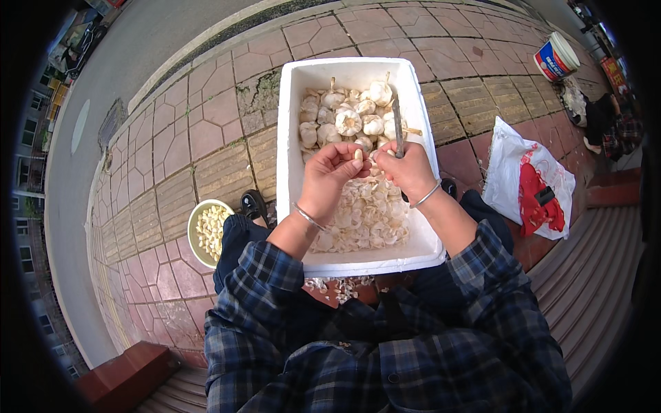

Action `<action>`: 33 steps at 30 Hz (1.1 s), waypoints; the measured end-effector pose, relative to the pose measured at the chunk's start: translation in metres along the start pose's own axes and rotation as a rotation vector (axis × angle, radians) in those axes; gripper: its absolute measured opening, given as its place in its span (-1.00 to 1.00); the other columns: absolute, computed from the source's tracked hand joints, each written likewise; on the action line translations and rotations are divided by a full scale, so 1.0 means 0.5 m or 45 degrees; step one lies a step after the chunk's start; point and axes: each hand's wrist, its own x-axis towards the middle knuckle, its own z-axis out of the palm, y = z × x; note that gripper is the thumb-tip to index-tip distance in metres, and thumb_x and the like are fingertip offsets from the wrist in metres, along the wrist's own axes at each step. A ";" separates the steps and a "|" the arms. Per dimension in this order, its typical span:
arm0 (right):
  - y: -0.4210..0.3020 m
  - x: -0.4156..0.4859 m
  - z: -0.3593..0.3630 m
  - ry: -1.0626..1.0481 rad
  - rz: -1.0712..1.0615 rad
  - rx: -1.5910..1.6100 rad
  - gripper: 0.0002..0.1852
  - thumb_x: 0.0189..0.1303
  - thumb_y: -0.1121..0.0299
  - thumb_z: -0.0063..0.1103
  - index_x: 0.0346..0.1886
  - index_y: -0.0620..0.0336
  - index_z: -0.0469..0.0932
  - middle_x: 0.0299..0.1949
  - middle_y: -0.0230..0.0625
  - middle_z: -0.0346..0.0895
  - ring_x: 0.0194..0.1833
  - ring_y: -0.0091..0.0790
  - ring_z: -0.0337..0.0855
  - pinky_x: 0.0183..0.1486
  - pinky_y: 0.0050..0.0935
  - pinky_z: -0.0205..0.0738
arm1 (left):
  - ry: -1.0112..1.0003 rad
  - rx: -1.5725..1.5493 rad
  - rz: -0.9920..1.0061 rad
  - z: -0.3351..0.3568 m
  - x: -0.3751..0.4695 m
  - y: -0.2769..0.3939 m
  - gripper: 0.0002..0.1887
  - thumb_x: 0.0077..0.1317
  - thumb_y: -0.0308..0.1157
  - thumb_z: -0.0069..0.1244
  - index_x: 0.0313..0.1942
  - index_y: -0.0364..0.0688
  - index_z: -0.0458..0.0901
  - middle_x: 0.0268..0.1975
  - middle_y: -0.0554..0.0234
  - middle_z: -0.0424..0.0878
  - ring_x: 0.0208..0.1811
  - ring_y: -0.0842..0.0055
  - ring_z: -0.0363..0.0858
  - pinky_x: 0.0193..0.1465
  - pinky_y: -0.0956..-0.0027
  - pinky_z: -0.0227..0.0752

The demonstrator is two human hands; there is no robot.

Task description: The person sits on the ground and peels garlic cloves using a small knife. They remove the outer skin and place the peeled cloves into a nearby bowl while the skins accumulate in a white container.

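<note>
A white foam box [356, 268] stands before me, with whole garlic bulbs [348, 123] in its far half and loose garlic skins [361, 217] in its near half. Over its middle, my left hand [335, 173] pinches a pale peeled garlic clove [358, 154] between thumb and fingers. Close beside it, my right hand [408, 165] grips a thin dark tool, seemingly a knife [397, 124], whose long part points away from me. A small pale piece shows by the right thumb, partly hidden. Peeled cloves [210, 229] fill much of a light bowl [193, 242] on the left.
At right, a white woven sack [503, 160] lies on the paving with a red cloth or bag [532, 206] and a dark object on it. Farther off are a plastic bucket [567, 58] and a seated person [609, 121]. Garlic scraps [343, 289] lie below the box's near edge.
</note>
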 end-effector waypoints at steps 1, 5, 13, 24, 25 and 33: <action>0.002 0.003 -0.003 -0.008 -0.027 -0.028 -0.82 0.01 0.34 0.22 -0.47 0.28 0.53 -0.67 -0.47 0.40 -0.65 -0.66 0.34 -0.63 -0.63 0.18 | 0.008 -0.064 -0.022 0.000 0.001 0.002 -0.84 0.28 -0.54 -0.04 -0.13 -0.31 0.51 -0.22 0.20 0.62 -0.23 0.53 0.60 -0.11 0.44 0.51; 0.013 0.007 -0.006 -0.042 -0.087 -0.036 -0.85 0.02 0.37 0.24 -0.47 0.25 0.54 -0.65 -0.49 0.40 -0.62 -0.67 0.33 -0.60 -0.64 0.21 | 0.015 0.030 -0.008 0.004 -0.001 0.006 -0.84 0.30 -0.53 -0.07 -0.13 -0.32 0.52 -0.22 0.23 0.61 -0.26 0.57 0.57 -0.15 0.49 0.49; -0.008 -0.004 -0.005 -0.183 -0.004 0.203 -0.88 0.05 0.36 0.22 -0.44 0.20 0.55 -0.61 -0.49 0.42 -0.62 -0.69 0.34 -0.63 -0.69 0.19 | 0.052 0.729 0.283 0.004 -0.006 -0.009 -0.85 0.26 -0.62 -0.07 -0.16 -0.37 0.52 -0.26 0.31 0.59 -0.28 0.67 0.54 -0.20 0.56 0.47; -0.008 -0.005 -0.006 -0.198 0.006 0.166 -0.88 0.06 0.37 0.16 -0.46 0.23 0.53 -0.60 -0.46 0.44 -0.63 -0.70 0.34 -0.65 -0.71 0.16 | 0.125 1.021 0.531 0.016 -0.013 0.009 -0.83 0.07 -0.68 0.02 -0.31 -0.29 0.59 -0.37 0.10 0.56 -0.38 0.37 0.57 -0.31 0.42 0.43; -0.010 -0.006 -0.007 -0.209 0.009 0.149 -0.89 0.06 0.41 0.13 -0.44 0.25 0.52 -0.59 -0.45 0.45 -0.63 -0.70 0.34 -0.66 -0.72 0.16 | 0.113 1.041 0.543 0.016 -0.014 0.011 -0.83 0.06 -0.68 0.02 -0.31 -0.28 0.59 -0.38 0.09 0.56 -0.38 0.36 0.57 -0.31 0.42 0.43; -0.010 -0.004 -0.009 -0.271 0.107 0.360 -0.92 0.01 0.45 0.10 -0.46 0.26 0.51 -0.60 -0.46 0.42 -0.63 -0.69 0.33 -0.64 -0.69 0.15 | -0.110 0.029 -0.049 0.001 -0.006 0.010 -0.81 0.31 -0.55 -0.12 -0.07 -0.30 0.47 -0.32 0.27 0.56 -0.33 0.60 0.54 -0.19 0.50 0.48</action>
